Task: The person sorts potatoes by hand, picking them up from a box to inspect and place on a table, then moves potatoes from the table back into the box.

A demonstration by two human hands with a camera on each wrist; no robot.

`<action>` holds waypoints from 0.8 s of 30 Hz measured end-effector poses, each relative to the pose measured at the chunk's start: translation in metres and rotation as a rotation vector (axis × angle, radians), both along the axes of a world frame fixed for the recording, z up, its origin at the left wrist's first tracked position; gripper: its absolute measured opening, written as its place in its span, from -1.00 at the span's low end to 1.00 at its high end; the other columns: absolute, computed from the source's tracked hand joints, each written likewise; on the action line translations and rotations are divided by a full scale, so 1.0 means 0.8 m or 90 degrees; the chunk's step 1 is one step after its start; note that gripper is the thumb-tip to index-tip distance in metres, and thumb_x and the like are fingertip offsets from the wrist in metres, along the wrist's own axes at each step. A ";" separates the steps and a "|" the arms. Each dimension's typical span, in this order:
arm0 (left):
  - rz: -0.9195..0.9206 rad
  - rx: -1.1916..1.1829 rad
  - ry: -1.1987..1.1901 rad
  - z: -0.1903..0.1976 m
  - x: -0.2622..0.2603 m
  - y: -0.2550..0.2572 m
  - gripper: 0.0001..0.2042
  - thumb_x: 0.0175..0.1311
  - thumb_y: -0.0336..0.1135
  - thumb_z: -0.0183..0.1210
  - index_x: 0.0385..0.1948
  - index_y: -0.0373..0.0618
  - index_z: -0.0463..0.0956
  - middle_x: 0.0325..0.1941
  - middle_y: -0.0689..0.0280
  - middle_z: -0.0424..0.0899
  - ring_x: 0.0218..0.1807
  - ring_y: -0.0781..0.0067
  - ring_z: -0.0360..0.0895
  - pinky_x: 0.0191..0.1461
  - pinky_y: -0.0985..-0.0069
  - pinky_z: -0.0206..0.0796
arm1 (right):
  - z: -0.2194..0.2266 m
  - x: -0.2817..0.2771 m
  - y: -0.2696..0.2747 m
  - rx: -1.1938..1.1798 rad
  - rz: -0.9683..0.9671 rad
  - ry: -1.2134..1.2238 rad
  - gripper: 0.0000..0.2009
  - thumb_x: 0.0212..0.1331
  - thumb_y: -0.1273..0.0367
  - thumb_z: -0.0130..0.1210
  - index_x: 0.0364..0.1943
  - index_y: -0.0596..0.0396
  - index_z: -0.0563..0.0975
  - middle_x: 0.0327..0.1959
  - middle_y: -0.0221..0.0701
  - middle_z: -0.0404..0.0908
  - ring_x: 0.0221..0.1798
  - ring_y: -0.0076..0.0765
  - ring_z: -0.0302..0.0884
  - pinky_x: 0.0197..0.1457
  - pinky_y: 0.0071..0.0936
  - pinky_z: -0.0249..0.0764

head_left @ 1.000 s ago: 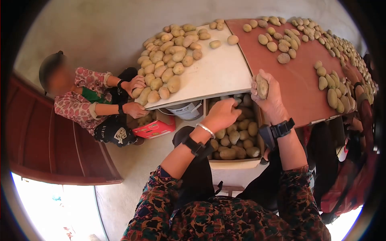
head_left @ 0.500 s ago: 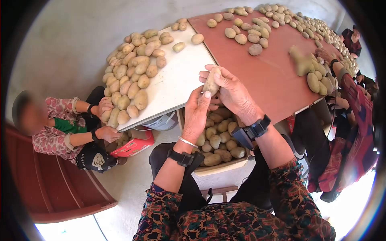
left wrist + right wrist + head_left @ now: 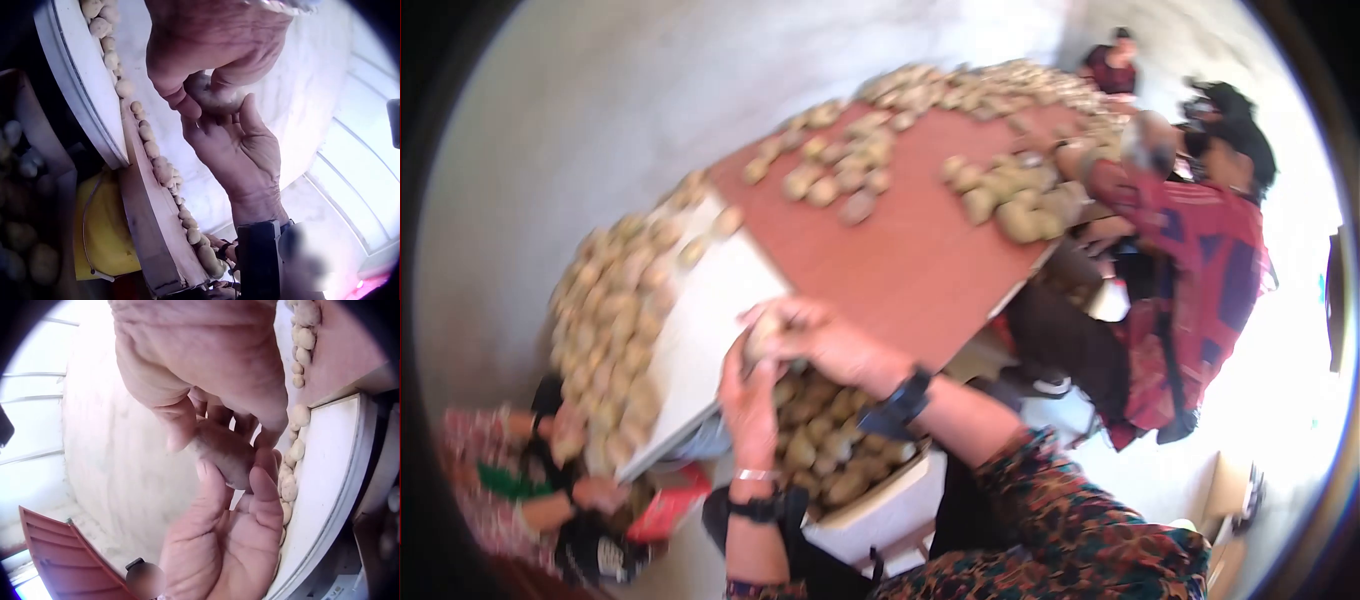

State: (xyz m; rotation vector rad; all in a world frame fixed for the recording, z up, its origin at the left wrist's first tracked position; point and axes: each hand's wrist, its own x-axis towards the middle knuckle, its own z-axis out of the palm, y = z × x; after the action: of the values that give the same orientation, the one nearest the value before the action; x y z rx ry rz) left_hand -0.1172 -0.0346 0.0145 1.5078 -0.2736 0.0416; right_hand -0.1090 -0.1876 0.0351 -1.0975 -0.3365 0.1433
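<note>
Both hands hold one potato [image 3: 761,338] between them, above the near edge of the white tabletop [image 3: 718,290]. My left hand [image 3: 750,405], with a silver bangle at the wrist, pinches the potato from the near side. From the right, my right hand [image 3: 835,343] grips the same potato with thumb and fingers. In the right wrist view the oblong potato [image 3: 224,452] lies between the fingertips of both hands. Below them a carton [image 3: 870,520] full of potatoes stands under the table edge.
Piled potatoes [image 3: 615,320] cover the white top's left side. More potato groups [image 3: 1020,195] lie on the red-brown tabletop [image 3: 870,280]. A person in patterned sleeves [image 3: 485,445] sits at the left; another in red plaid [image 3: 1190,270] works at the right. A yellow bucket [image 3: 106,228] is under the table.
The head view has swung to the right. One second ago only my right hand held the potato, with my left hand over the carton; the left hand then came up and took hold too.
</note>
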 end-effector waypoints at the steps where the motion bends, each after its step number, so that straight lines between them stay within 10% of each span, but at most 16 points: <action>1: -0.018 -0.009 0.002 -0.006 0.002 0.001 -0.55 0.40 -0.20 0.11 0.20 -0.30 0.33 0.05 0.25 0.53 -0.03 0.51 0.53 0.05 0.51 0.45 | 0.001 -0.001 -0.002 0.007 0.001 0.005 -0.67 0.23 0.46 0.11 0.10 0.11 0.49 -0.18 -0.50 0.56 -0.17 -0.60 0.49 -0.10 -0.57 0.51; 16: -0.113 -0.138 0.142 -0.010 0.000 -0.010 -0.58 0.47 0.06 -0.06 -0.06 -0.18 0.43 -0.34 0.34 0.60 -0.42 0.64 0.50 -0.33 0.70 0.35 | -0.007 0.009 -0.003 0.000 -0.028 -0.003 -0.53 0.22 0.12 0.22 0.09 0.14 0.45 -0.05 -0.33 0.55 0.00 -0.51 0.46 0.12 -0.52 0.42; 18: -0.111 -0.125 0.138 -0.007 0.000 -0.011 -0.56 0.46 0.09 -0.08 -0.07 -0.18 0.43 -0.37 0.34 0.59 -0.45 0.63 0.49 -0.36 0.69 0.34 | -0.006 0.009 0.000 0.032 -0.010 0.034 -0.55 0.24 0.02 0.16 -0.08 0.14 0.46 -0.24 -0.46 0.52 -0.30 -0.65 0.44 -0.31 -0.67 0.44; 24: -0.160 -0.143 0.176 0.000 -0.003 -0.010 -0.50 0.45 0.16 -0.12 -0.09 -0.19 0.42 -0.44 0.32 0.57 -0.53 0.60 0.47 -0.47 0.66 0.32 | -0.006 0.004 0.002 0.093 -0.001 0.049 -0.57 0.26 -0.01 0.09 -0.21 0.14 0.49 -0.39 -0.44 0.55 -0.73 -0.65 0.26 -0.78 -0.67 0.13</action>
State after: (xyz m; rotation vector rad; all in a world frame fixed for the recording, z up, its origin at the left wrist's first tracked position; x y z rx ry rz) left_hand -0.1197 -0.0426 0.0147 1.2294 -0.2262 -0.3242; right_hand -0.1054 -0.1858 0.0307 -0.9456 -0.2736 0.1567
